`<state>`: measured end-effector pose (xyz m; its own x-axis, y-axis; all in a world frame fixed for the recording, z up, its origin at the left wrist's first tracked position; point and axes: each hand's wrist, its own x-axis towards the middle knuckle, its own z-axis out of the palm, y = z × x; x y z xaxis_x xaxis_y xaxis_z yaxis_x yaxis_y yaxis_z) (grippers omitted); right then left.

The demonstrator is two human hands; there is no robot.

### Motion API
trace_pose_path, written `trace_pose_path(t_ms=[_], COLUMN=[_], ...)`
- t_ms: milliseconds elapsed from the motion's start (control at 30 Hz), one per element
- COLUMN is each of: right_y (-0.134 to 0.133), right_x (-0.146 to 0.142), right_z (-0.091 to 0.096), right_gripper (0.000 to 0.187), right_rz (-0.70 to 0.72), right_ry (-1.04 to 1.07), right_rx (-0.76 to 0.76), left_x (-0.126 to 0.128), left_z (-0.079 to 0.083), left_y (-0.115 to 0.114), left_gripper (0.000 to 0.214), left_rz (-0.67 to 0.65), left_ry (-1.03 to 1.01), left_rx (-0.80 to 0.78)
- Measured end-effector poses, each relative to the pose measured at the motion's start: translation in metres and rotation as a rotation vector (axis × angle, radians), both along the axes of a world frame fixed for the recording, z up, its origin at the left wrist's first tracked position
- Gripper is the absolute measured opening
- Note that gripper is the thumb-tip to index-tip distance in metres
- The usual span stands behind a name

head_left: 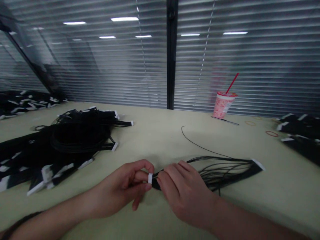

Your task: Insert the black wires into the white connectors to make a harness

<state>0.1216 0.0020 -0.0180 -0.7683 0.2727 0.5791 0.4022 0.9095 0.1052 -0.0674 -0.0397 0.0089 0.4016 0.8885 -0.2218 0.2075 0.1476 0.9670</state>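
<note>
My left grip (117, 188) pinches a small white connector (150, 178), thumb below and index finger above. My right grip (186, 193) is closed over the black wire bundle (225, 173) just beside that connector, knuckles up, so I cannot see the fingertips underneath. The bundle lies low over the desk (155, 136), running rightward from my hands to a white end piece (258, 164), its wires fanned out between. One thin strand (197, 145) strays from the bundle and curves toward the window.

As far as I can judge, this piece is mid-handling: both ends carry white parts, yet the wires lie loose and the strand is ungathered. To the left spreads a heap of black cables (80, 133) with white ends, with another pile (27, 101) farther off; a stack (302, 130) sits at the right edge. Whether any are finished or waiting, I can't tell.

The only container I can make out is a pink cup (221, 106) with a red straw (233, 82) in it, a pen (226, 120) lying at its foot; what it holds doesn't show.
</note>
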Motion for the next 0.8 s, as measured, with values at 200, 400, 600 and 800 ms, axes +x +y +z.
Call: trace_pose_path(t_ms=[200,400,600,800], right_y=[-0.003,0.0,-0.002,0.001], right_x=[-0.004,-0.008,-0.012,-0.003], right_z=[0.001,0.014,0.016,0.017], right_gripper=[0.008,0.01,0.008,0.01], right_rz=[0.028,-0.004,-0.11,-0.014], right_ry=[0.176,0.312,0.313,0.057], right_rx=[-0.301,-0.827,-1.093,-0.478], left_x=[0.001,0.0,-0.001,0.002], left_z=[0.002,0.003,0.0,0.002], left_y=[-0.001,-0.003,-0.004,-0.001], left_gripper=[0.011,0.014,0.014,0.011], left_rz=[-0.009,-0.009,-0.012,0.038], left_ry=[0.005,0.069,0.097,0.049], left_rx=[-0.006,-0.009,-0.01,0.004])
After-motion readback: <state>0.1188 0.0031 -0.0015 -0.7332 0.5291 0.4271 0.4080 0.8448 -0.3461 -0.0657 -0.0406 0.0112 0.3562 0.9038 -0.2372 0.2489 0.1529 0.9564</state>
